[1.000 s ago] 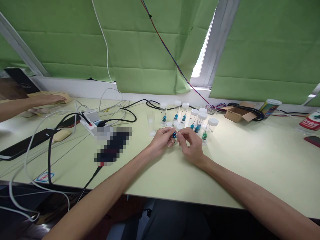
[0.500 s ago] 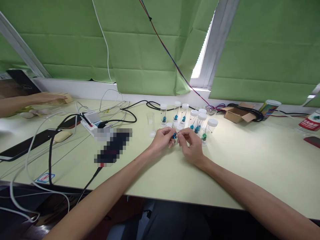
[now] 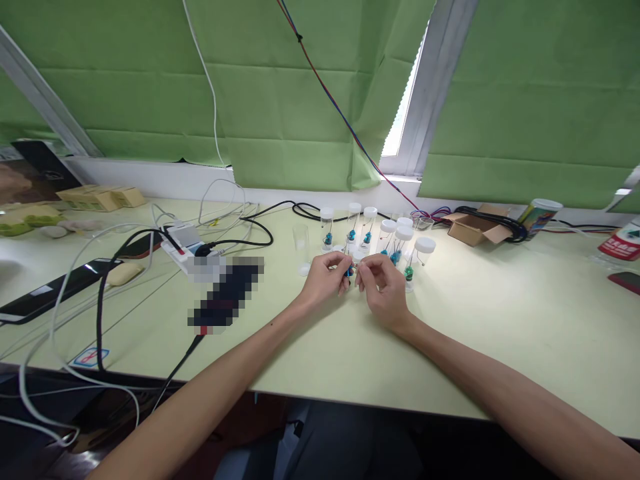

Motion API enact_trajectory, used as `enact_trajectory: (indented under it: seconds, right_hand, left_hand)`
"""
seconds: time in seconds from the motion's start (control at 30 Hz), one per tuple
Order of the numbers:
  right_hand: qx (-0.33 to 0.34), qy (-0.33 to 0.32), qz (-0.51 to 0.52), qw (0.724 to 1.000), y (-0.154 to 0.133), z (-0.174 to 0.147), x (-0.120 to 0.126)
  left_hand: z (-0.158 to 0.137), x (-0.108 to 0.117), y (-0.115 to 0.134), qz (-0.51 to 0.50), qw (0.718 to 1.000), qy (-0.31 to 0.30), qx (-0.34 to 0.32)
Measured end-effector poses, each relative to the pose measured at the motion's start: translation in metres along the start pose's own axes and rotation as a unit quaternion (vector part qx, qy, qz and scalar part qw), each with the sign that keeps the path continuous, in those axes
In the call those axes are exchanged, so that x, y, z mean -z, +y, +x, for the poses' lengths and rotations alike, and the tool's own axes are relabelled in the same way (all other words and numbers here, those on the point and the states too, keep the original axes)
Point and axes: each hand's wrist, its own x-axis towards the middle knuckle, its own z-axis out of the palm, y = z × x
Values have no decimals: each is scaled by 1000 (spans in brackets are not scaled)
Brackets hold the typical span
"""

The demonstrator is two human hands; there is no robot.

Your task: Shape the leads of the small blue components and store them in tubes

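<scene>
My left hand [image 3: 327, 275] pinches a small blue piece [image 3: 349, 271], mostly hidden by the fingers. Close beside it, my right hand [image 3: 383, 288] is closed in a pinch; what lies between its fingertips is too small to make out. Just beyond the hands stand several clear tubes with white caps, such as this capped tube [image 3: 327, 227], holding blue or green pieces. A tube with a green piece [image 3: 409, 272] stands to the right of my right hand. An uncapped clear tube [image 3: 301, 248] stands left of my left hand.
A white power strip [image 3: 183, 250] with tangled cables lies to the left, near a blurred-out dark device [image 3: 227, 293]. Small yellow boxes [image 3: 100, 198] stand at the far left. An open cardboard box [image 3: 477, 225] and a can [image 3: 540, 217] are at the back right.
Another person's arm at the far left has drawn back from the yellow boxes. My hands stay together in nearly the same place, with only slight finger movement.
</scene>
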Motion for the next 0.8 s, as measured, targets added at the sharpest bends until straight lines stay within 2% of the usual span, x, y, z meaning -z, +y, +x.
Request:
enact_trajectory:
  seconds: [0.3,0.57,0.8]
  right_hand:
    - [24,-11,-26,999,1,1,2]
    - [56,-23,-100,993,2,6,5]
    - [55,-28,-117,991,6,6,6]
  left_hand:
    - [1,4,0,23,1000,-15,4]
    - [2,6,-3,30,999,-31,28]
    - [0,4,0,48,998,-19,25]
